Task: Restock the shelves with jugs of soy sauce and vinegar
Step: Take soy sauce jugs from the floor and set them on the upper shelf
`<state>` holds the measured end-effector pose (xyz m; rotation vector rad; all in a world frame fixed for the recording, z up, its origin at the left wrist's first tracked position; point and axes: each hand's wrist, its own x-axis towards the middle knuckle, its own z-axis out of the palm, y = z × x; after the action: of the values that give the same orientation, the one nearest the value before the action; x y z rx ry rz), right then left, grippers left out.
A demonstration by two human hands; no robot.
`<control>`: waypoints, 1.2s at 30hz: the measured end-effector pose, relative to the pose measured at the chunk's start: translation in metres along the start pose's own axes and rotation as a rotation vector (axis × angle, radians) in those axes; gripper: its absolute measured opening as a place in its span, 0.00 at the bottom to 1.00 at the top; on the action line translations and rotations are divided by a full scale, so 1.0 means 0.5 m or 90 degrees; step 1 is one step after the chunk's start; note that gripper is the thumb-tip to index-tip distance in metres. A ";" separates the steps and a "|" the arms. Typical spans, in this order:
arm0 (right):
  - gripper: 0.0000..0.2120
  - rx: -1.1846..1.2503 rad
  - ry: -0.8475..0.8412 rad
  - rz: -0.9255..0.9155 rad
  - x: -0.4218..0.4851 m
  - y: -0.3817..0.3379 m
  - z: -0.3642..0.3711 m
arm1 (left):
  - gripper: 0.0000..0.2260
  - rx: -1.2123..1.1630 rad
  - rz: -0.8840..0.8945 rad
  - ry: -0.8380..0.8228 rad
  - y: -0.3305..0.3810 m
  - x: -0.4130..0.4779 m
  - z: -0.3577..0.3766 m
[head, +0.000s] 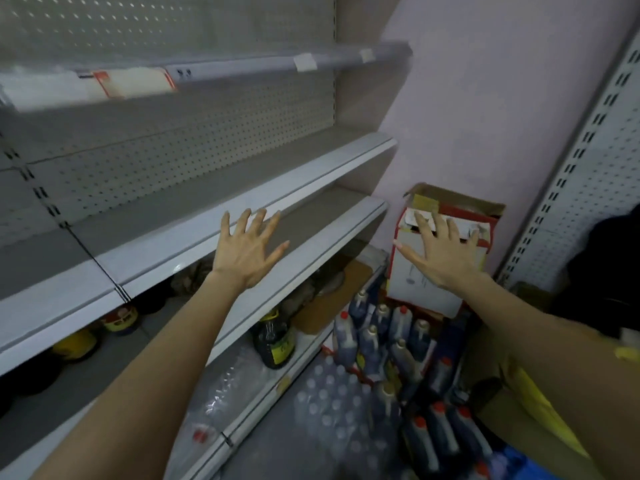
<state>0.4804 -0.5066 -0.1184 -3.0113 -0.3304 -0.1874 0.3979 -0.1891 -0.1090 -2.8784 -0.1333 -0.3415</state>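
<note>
1. The jugs (pixel 381 337), dark with red or pale caps, stand crowded on the floor at the foot of the box. Further jugs (pixel 446 431) sit nearer us on the right. None is in our hands.
2. One lone jug (pixel 275 337) with a yellow label stands on the lowest shelf near its front edge. We cannot tell whether it belongs to this stock.
3. The shelves (pixel 242 174) within our reach are bare along the whole stretch we see. We judge the restocking barely begun, since nearly every jug has yet to go up.
4. Our left hand (pixel 247 252) is spread, fingers straight and apart, and holds nothing. It hovers over the front lip of the lower bare shelf.
5. Our right hand (pixel 441 252) is likewise spread and holds nothing. It lies before the pale side of the box (pixel 426 292), and we cannot tell whether it touches the card.
6. What remains, as we judge it, is to lift the jugs from the floor and line them on the bare shelves.
7. Further out, a wrapped pack of clear bottles (pixel 332 400) lies on the floor beside the jugs, and yellow-lidded tubs (pixel 121 318) sit low on the left.
</note>
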 end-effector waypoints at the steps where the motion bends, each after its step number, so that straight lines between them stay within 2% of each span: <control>1: 0.42 0.000 -0.014 0.007 -0.001 0.009 0.017 | 0.29 0.001 0.003 -0.014 0.006 0.007 0.016; 10: 0.38 0.003 -0.131 0.110 0.032 0.062 0.169 | 0.29 -0.016 0.071 -0.148 0.074 0.118 0.158; 24: 0.40 0.110 -0.258 0.327 0.148 0.076 0.377 | 0.29 -0.038 0.283 -0.192 0.148 0.386 0.409; 30: 0.42 0.126 -0.326 0.394 0.126 0.089 0.477 | 0.29 -0.126 0.336 -0.236 0.231 0.406 0.518; 34: 0.41 0.122 -0.350 0.417 0.093 0.098 0.564 | 0.35 -0.183 0.394 -0.285 0.290 0.375 0.601; 36: 0.41 0.121 -0.369 0.430 0.075 0.101 0.614 | 0.30 -0.186 0.421 -0.303 0.312 0.350 0.641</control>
<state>0.5621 -0.5112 -0.4212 -2.7280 0.5953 0.7246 0.6561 -0.2505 -0.4043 -2.9994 0.8282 0.4822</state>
